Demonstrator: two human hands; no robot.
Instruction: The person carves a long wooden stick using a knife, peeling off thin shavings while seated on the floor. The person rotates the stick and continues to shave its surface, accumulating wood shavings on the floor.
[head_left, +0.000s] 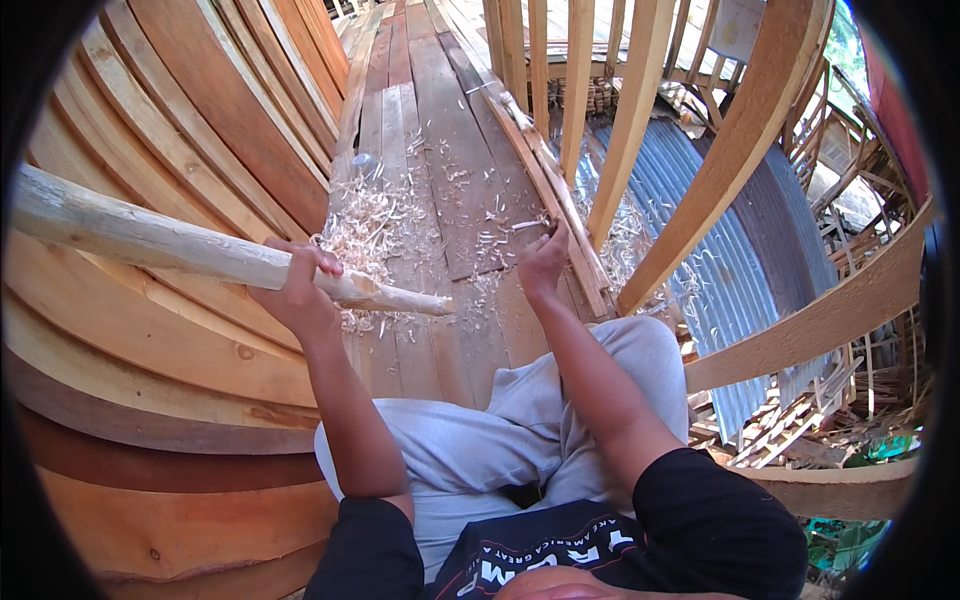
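Note:
A long, peeled wooden pole (160, 228) runs in from the left edge and narrows to a cut end in front of me. My left hand (300, 284) is wrapped round it near that end. Above the floorboards, next to the low wooden rail (560, 195), my right hand (543, 264) is closed, its fingers pinched together. A short whitish stick-like piece (527, 226) shows by its fingertips, along with a small dark bit. Whether these are in the grip or lie behind it, I cannot tell.
Curled wood shavings (375, 225) litter the plank floor (435, 120), with a small clear cup-like object (363, 165) among them. Stacked boards (170, 330) line the left side. Wooden balusters (630, 120) stand at the right, above corrugated metal sheets (735, 270) and scrap wood.

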